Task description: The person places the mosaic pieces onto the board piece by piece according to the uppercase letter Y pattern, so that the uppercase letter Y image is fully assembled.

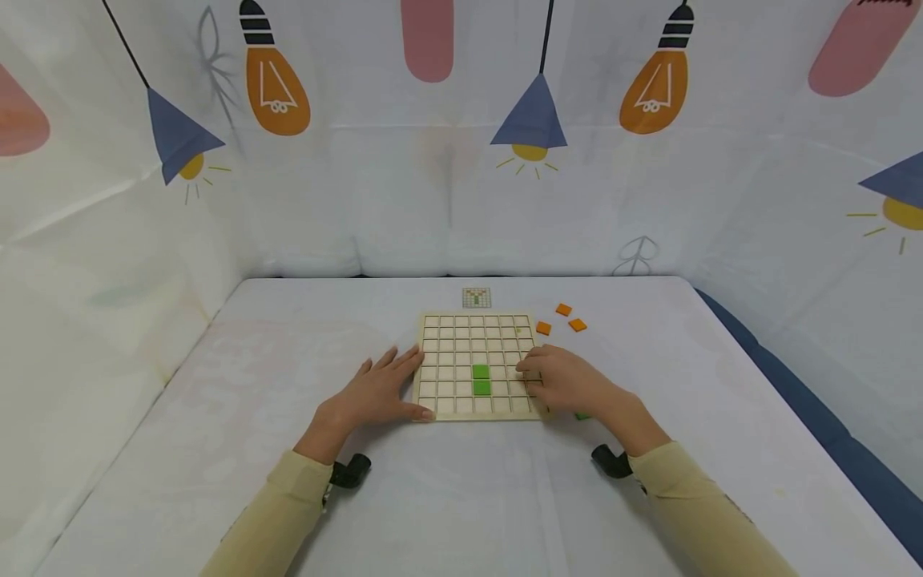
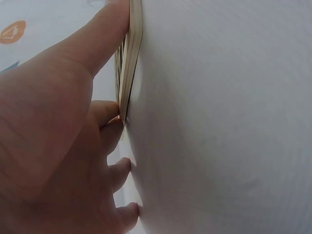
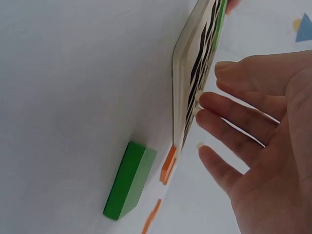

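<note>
A pale wooden grid board (image 1: 449,407) lies on the table, with two green square tiles (image 1: 481,388) in adjoining cells of one column. My left hand (image 1: 378,393) rests at its left side, fingers spread and fairly straight along the edge. The thumb lies over the near left corner, against the board's edge in the left wrist view. Over the right side of the board is my right hand (image 1: 570,381), its fingers loosely bent, with no tile showing in it. In the right wrist view its fingertips (image 3: 209,100) are close to the grid, and a green tile (image 3: 127,183) lies on the table beside the board.
Several loose tiles lie to the right: three orange ones, among them an orange tile (image 1: 578,324) beyond the board's far right corner. A small card with a printed grid pattern (image 1: 476,297) sits behind the board. White cloth covers the table (image 1: 324,320).
</note>
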`<action>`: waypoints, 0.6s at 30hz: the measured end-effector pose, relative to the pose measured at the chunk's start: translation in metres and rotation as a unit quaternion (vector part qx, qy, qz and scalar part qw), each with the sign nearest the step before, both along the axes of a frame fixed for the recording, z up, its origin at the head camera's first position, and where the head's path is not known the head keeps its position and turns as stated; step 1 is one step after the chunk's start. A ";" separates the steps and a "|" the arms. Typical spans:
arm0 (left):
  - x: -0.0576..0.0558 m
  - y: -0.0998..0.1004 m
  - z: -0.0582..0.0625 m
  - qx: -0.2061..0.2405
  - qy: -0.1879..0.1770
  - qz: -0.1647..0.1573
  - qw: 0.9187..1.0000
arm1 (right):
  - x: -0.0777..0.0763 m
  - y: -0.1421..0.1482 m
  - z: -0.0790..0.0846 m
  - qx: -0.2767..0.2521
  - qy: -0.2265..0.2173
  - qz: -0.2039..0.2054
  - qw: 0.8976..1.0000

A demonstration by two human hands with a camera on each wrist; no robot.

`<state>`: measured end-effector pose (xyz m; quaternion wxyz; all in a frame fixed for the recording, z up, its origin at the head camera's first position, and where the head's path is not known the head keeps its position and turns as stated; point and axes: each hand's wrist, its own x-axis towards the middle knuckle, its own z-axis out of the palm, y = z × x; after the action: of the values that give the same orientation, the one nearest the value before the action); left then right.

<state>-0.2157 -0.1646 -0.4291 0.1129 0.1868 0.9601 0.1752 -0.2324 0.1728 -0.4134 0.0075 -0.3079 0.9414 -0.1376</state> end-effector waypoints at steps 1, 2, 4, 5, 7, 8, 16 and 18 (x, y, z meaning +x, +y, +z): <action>0.000 0.000 0.000 0.000 0.000 0.000 1.000 | 0.000 0.002 0.000 0.003 0.002 0.001 1.000; 0.000 0.000 0.000 -0.001 0.000 0.000 1.000 | 0.001 0.003 0.000 0.006 0.005 0.003 1.000; -0.001 0.000 -0.001 -0.003 0.000 0.000 1.000 | 0.002 0.006 0.000 0.010 0.011 0.008 1.000; -0.001 0.000 -0.001 -0.003 0.000 0.000 1.000 | 0.003 0.008 0.000 0.012 0.013 0.010 1.000; -0.001 0.001 -0.001 -0.003 0.001 0.000 1.000 | 0.004 0.011 0.000 0.012 0.015 0.010 1.000; -0.002 0.001 -0.002 -0.005 0.001 -0.001 1.000 | 0.005 0.013 0.001 0.013 0.016 0.009 1.000; -0.002 -0.001 -0.003 -0.006 0.002 -0.002 1.000 | 0.013 0.024 0.003 -0.002 0.017 0.007 1.000; -0.002 -0.001 -0.003 -0.006 0.002 -0.003 1.000 | 0.015 0.026 0.003 0.000 0.019 0.004 1.000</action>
<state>-0.2176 -0.1654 -0.4323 0.1127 0.1889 0.9608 0.1690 -0.2172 0.1987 -0.4108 -0.0101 -0.3146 0.9400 -0.1316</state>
